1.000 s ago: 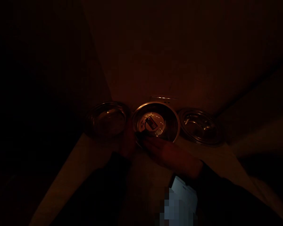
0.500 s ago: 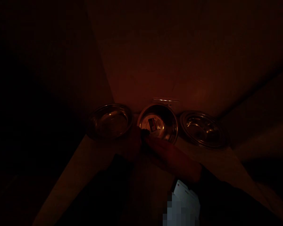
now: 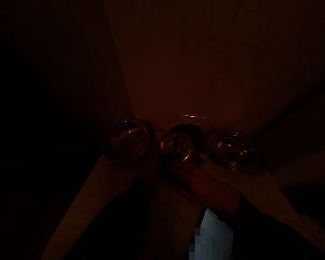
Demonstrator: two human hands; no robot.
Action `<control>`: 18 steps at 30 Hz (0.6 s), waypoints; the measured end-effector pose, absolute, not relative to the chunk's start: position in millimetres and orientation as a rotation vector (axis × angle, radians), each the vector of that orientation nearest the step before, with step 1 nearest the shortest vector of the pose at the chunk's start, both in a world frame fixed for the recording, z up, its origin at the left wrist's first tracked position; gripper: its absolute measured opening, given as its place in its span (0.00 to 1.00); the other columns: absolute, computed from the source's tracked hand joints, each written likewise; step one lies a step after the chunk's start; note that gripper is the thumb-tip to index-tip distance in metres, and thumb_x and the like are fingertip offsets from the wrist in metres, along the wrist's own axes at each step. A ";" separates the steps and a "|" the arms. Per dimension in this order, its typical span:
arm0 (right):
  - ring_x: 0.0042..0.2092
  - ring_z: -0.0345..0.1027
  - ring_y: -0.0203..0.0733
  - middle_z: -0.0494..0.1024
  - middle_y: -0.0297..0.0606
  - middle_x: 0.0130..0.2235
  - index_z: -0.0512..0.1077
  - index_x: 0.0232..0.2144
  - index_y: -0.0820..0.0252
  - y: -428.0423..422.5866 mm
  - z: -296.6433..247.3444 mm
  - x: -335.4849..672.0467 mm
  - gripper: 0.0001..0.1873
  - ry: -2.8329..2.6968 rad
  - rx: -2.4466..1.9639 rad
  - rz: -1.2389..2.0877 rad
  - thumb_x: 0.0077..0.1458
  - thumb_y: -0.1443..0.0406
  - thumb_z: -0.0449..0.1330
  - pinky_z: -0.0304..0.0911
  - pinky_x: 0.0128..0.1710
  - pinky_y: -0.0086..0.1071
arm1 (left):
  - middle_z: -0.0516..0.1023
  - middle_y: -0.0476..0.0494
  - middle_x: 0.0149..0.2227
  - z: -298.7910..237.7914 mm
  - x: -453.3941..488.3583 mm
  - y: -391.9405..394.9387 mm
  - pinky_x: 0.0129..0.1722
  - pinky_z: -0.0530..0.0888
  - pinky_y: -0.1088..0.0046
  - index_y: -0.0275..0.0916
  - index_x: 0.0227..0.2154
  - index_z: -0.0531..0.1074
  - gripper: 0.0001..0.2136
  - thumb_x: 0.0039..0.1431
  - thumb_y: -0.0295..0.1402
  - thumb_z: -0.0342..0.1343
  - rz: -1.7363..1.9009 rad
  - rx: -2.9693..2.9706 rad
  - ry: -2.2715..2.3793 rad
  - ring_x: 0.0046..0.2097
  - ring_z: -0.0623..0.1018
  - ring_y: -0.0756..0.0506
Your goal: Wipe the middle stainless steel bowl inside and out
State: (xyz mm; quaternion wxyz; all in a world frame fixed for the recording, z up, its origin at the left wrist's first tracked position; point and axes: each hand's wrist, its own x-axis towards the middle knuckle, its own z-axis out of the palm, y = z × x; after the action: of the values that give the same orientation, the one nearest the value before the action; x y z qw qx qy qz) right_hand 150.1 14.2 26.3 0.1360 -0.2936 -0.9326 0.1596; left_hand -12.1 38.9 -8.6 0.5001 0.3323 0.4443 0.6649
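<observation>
Metallic and round, a deep shiny bowl [image 3: 199, 147] sits near the middle of the far edge of a dim brownish surface [image 3: 82, 196], a small dark rectangular patch [image 3: 177, 143] showing at its bottom. The right hand [image 3: 196, 177] extends to the bowl's near rim; whether it grips anything cannot be told in this darkness. The left hand [image 3: 152, 164], nearly lost in shadow, is just beside the bowl's near left side, its grip equally unclear. Toward the far left corner stands a shallow shiny metal dish [image 3: 131, 141]; toward the far right corner, a wide-rimmed shiny metal dish [image 3: 230, 150]. Nearer the front, a pale bluish flat rectangular object [image 3: 219, 231] lies beside the right sleeve [image 3: 262, 224].
</observation>
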 end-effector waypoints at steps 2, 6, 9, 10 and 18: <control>0.58 0.63 0.50 0.67 0.50 0.59 0.62 0.59 0.65 15.5 30.5 152.3 0.24 -2.733 -0.882 0.462 0.60 0.67 0.53 0.61 0.57 0.45 | 0.80 0.44 0.43 -9.0 -11.0 39.2 0.56 0.67 0.63 0.38 0.38 0.76 0.18 0.58 0.47 0.49 1.577 0.729 1.052 0.52 0.75 0.42; 0.54 0.67 0.45 0.73 0.46 0.54 0.67 0.54 0.62 20.3 33.2 156.5 0.19 -2.739 -0.877 0.529 0.61 0.70 0.51 0.63 0.55 0.41 | 0.81 0.44 0.39 -5.8 -9.1 38.0 0.51 0.71 0.64 0.39 0.36 0.76 0.20 0.59 0.49 0.48 1.554 0.702 1.060 0.48 0.77 0.42; 0.51 0.69 0.44 0.75 0.43 0.50 0.69 0.50 0.59 22.0 34.7 159.7 0.16 -2.708 -0.931 0.620 0.59 0.69 0.54 0.65 0.52 0.39 | 0.81 0.45 0.36 0.5 -8.2 34.3 0.49 0.72 0.65 0.38 0.34 0.77 0.21 0.59 0.50 0.48 1.583 0.765 1.106 0.45 0.78 0.42; 0.49 0.70 0.44 0.76 0.43 0.49 0.70 0.49 0.59 22.1 35.4 160.7 0.16 -2.699 -0.956 0.644 0.58 0.69 0.54 0.66 0.50 0.39 | 0.81 0.45 0.37 2.5 -7.9 33.0 0.49 0.72 0.65 0.38 0.34 0.77 0.21 0.59 0.50 0.47 1.580 0.784 1.114 0.45 0.78 0.43; 0.50 0.69 0.42 0.76 0.41 0.47 0.71 0.47 0.58 22.4 36.4 163.9 0.15 -2.703 -0.866 0.662 0.58 0.70 0.56 0.65 0.50 0.37 | 0.81 0.43 0.41 3.1 -8.2 33.8 0.50 0.72 0.66 0.38 0.38 0.77 0.21 0.63 0.47 0.43 1.559 0.799 1.129 0.47 0.77 0.43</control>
State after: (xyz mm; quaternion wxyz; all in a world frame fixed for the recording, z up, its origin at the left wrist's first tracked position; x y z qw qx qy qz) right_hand 163.9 22.4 36.4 0.1133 -0.2952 -0.9214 0.2256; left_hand -8.2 33.8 3.1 0.5045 0.3311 0.4677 0.6459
